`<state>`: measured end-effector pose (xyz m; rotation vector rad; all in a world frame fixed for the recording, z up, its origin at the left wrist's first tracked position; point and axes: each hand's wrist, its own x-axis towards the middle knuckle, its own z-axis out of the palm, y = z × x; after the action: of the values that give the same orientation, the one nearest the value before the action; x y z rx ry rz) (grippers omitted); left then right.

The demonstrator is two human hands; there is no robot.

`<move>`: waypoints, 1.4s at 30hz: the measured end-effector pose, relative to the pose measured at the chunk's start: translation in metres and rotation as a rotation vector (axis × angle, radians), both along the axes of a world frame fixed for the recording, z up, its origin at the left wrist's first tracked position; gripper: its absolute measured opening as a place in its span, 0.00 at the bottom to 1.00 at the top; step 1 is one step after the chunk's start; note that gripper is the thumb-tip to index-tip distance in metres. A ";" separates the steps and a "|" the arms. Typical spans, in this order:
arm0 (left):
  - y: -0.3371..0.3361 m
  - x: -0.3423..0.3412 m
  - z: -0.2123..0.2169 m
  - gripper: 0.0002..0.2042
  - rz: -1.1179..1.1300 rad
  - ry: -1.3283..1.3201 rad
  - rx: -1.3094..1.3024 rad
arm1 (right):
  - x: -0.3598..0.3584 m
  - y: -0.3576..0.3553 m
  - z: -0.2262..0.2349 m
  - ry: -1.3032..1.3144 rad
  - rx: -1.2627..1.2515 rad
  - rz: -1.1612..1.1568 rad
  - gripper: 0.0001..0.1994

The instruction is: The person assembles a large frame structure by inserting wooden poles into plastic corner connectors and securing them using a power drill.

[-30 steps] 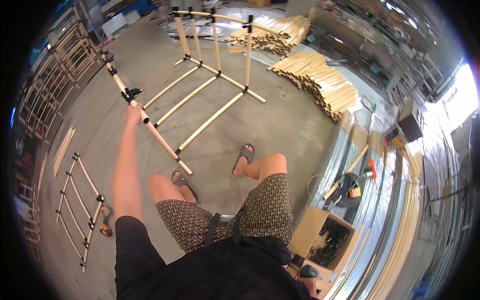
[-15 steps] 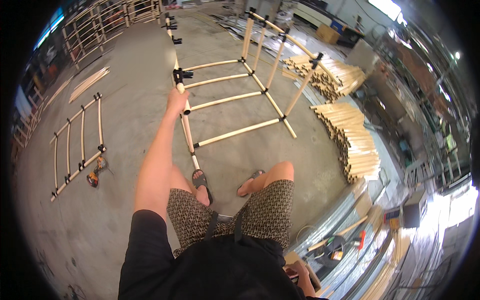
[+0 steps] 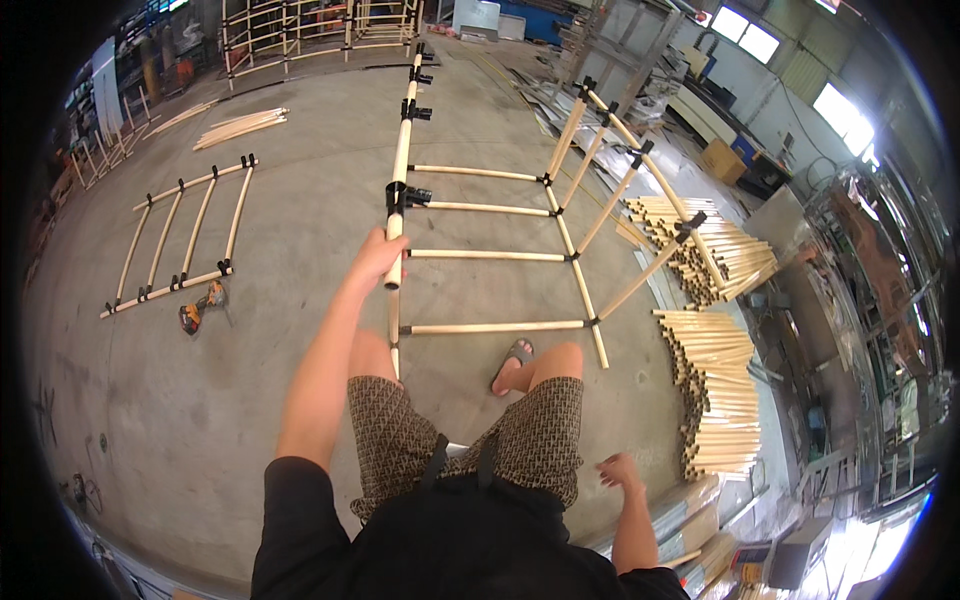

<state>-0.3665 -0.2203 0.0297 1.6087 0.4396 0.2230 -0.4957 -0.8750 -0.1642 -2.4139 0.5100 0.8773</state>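
Observation:
My left hand (image 3: 378, 258) is closed round the near end of a long beige pipe (image 3: 402, 150) with black joints (image 3: 396, 198) spaced along it. This pipe runs along the left side of a frame of beige pipes. Crossbars (image 3: 500, 328) of the frame lie low across the floor, and uprights (image 3: 622, 172) on its right side carry a top rail (image 3: 652, 180). My right hand (image 3: 622, 472) hangs apart from the frame, right of my knee, with curled fingers; whatever they hold, if anything, is too small to make out.
A ladder-shaped pipe frame (image 3: 180, 225) lies on the floor at left, with an orange-black cordless drill (image 3: 200, 308) beside it. Stacks of beige pipes (image 3: 720, 390) lie at right. Loose pipes (image 3: 240, 128) and a pipe rack (image 3: 320, 40) stand farther back. A cardboard box (image 3: 722, 158) sits far right.
My right hand has come up out of a box at the lower right and moved forward beside my knee. My left hand still grips the pipe. The view has shifted.

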 end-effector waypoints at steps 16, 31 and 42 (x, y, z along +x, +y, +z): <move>-0.018 -0.004 0.040 0.10 0.135 0.296 -0.084 | 0.461 -0.062 0.223 -0.720 -0.177 -0.076 0.21; -0.015 -0.001 0.024 0.11 0.180 0.292 0.099 | 0.507 -0.097 0.198 -0.738 -0.185 0.078 0.24; -0.013 0.002 0.023 0.10 0.166 0.249 0.154 | 0.506 -0.107 0.194 -0.760 -0.164 0.187 0.26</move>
<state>-0.3645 -0.2335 0.0530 1.7601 0.7647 0.1859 0.0098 -0.9817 0.0299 -2.7228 0.0621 -0.0634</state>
